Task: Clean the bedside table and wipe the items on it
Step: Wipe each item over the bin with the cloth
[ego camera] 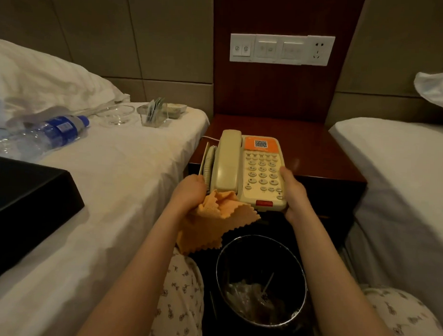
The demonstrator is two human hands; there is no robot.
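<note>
A cream telephone with an orange QR label sits tilted at the front edge of the dark wooden bedside table, its front end over the edge. My right hand grips its right front corner, thumb on the keypad. My left hand holds an orange cloth bunched against the phone's left side, by the coiled cord. The cloth hangs down below my hand.
A black waste bin with a plastic liner stands on the floor below the phone. On the left bed lie a water bottle, a glass bowl, a clear holder with sachets, a small dish and a black box. A second bed is on the right.
</note>
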